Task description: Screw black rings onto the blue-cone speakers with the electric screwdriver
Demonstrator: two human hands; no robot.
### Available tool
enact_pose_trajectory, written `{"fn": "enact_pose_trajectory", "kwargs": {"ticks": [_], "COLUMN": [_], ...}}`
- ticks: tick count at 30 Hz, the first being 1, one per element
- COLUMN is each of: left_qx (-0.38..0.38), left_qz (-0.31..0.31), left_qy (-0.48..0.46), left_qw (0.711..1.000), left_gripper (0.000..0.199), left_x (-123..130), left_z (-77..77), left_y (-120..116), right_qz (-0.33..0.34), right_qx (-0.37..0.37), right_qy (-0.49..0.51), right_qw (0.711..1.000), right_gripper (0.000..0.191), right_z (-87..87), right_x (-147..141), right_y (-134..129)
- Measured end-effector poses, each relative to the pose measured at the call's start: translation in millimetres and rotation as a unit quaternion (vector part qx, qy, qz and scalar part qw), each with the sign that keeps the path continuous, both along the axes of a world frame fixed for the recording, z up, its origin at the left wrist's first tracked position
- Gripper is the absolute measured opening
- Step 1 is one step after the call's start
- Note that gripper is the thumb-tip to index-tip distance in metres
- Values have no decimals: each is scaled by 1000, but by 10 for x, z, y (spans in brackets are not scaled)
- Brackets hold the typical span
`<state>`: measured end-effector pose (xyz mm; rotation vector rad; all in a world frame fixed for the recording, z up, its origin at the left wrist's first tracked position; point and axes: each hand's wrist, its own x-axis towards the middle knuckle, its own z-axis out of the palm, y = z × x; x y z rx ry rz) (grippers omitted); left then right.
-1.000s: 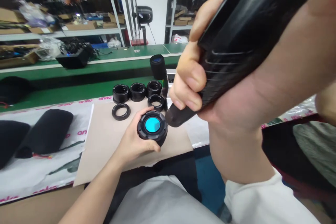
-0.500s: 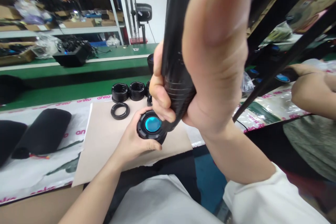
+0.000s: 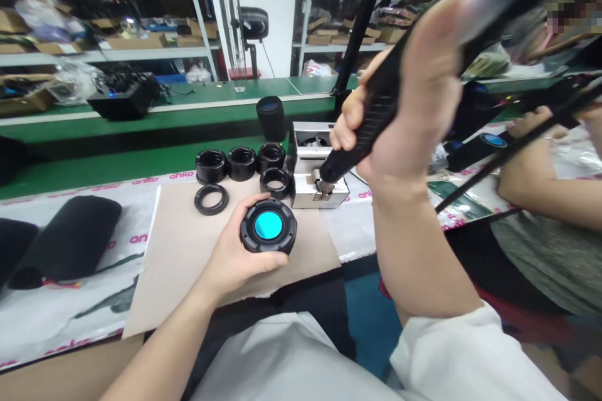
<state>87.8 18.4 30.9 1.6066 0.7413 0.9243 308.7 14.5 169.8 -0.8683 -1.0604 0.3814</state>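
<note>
Currently, from the head view, the left hand (image 3: 230,257) cups one black round housing (image 3: 247,235) with a cyan lens, fingers curled and clamped around its rim, over a cardboard sheet (image 3: 188,282). The right hand (image 3: 418,106) grips one black handheld power tool (image 3: 371,125), fingers closed, its tip at a silver metal fixture (image 3: 301,197). Nearby: four black collars (image 3: 242,164), one flat black ring (image 3: 211,199), one upright black cylinder (image 3: 271,119). A co-worker's hand (image 3: 527,125) holds another cylinder (image 3: 475,150).
</note>
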Motion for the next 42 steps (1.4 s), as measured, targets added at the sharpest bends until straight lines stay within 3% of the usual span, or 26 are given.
{"fn": "enact_pose_trajectory", "kwargs": {"ticks": [2, 6, 13, 16, 18, 22, 24, 33, 38, 42], "left_qx": [-2, 0, -4, -4, -3, 4, 7, 15, 13, 26], "left_qz": [6, 15, 20, 20, 13, 8, 15, 15, 19, 14], "left_qy": [5, 12, 12, 8, 5, -3, -3, -12, -7, -13], "left_qw": [1000, 1000, 1000, 1000, 1000, 1000, 1000, 1000, 1000, 999], "left_gripper": [88, 88, 89, 87, 87, 86, 86, 86, 85, 86], "left_x": [2, 2, 3, 3, 4, 3, -1, 6, 18, 7], "left_z": [-7, -21, -21, -25, -23, -16, -20, -59, -66, -59], "left_y": [-3, -3, -3, 0, 0, -4, -6, 14, 19, 18], "right_qz": [-20, -21, 17, 57, 59, 7, -13, -9, 50, 9], "right_qx": [44, 3, -26, -65, -62, 26, 45, 19, -79, 20], "right_qy": [40, 54, 73, 88, 97, 69, 44, 55, 83, 93], "right_qw": [998, 998, 997, 992, 992, 997, 998, 998, 992, 995], "right_gripper": [53, 54, 53, 55, 54, 50, 48, 50, 50, 52], "right_z": [-184, -521, -714, -715, -621, -337, -296, -707, -786, -676], "right_x": [137, 266, 326, 308, 271, 208, 204, 273, 273, 266], "right_y": [174, 386, 357, 248, 149, 54, 98, 349, 217, 135]}}
